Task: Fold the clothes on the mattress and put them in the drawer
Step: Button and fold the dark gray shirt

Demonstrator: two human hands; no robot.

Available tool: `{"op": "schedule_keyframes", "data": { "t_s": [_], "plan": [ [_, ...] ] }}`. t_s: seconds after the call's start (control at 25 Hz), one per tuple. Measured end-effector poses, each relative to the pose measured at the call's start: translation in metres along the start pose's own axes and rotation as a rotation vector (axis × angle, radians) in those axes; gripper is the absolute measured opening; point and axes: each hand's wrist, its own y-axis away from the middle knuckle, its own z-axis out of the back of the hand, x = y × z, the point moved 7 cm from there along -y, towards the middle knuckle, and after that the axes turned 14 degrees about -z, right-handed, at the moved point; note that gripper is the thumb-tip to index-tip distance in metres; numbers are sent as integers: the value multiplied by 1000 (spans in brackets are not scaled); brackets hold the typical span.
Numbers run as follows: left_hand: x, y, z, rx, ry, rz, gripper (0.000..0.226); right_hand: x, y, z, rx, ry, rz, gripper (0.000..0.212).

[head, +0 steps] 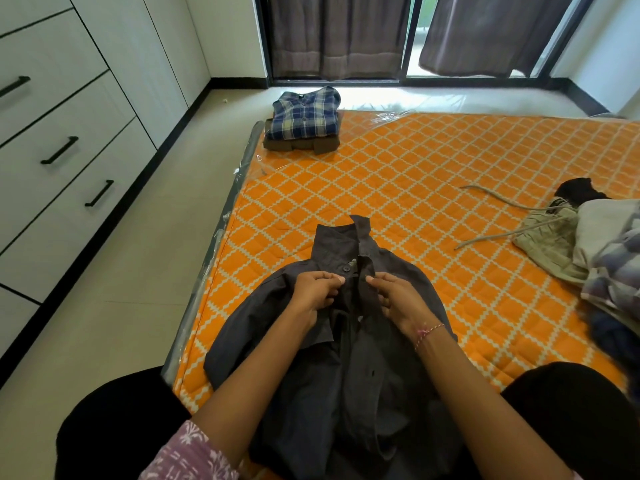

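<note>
At the left of the frame stood the drawers (59, 140), all closed. At upper centre a folded plaid shirt (304, 114) lay on a brown garment (301, 144) on the mattress (433, 168). At lower centre the grey shirt (346, 358) lay collar-up before you; your left hand (317, 292) pinched its left placket, and your right hand (398, 301) pinched the right one. At the right edge sat a pile (588, 244) of unfolded clothes.

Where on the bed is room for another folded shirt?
The orange quilted mattress is bare in the middle, between the folded blue plaid shirt, the dark grey button shirt and the grey drawstring cord. The right edge is crowded with the unfolded clothes heap.
</note>
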Motion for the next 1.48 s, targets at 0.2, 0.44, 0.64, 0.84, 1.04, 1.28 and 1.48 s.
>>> {"op": "schedule_keyframes", "data": {
  "t_s": [0.2, 0.44, 0.64, 0.84, 1.04, 1.28, 1.48],
  "plan": [
    [-7, -2, -3, -38, -91, -55, 17, 25, 12, -5, -249, 214, 272, 17],
    [-13, 2, -6, -26, 4, -30, 17, 15, 11, -19, -270, 342, 329, 15],
    [-13, 9, -7, -21, -33, -70, 16, 10, 27, -21, -208, 127, 286, 23],
    [-22, 14, -15, 20, -87, -153, 19, 5, 38, -18, -213, 79, 278, 13],
    [-27, 17, -15, 20, -201, -244, 23, -4, 40, -14, -98, -142, 197, 13],
    [-29, 25, -18, 8, -299, -370, 21, -4, 46, -12, -103, -19, 224, 18],
    [-30, 25, -13, -18, -320, -417, 24, 6, 51, -10, -127, 77, 239, 17]
  ]
}}
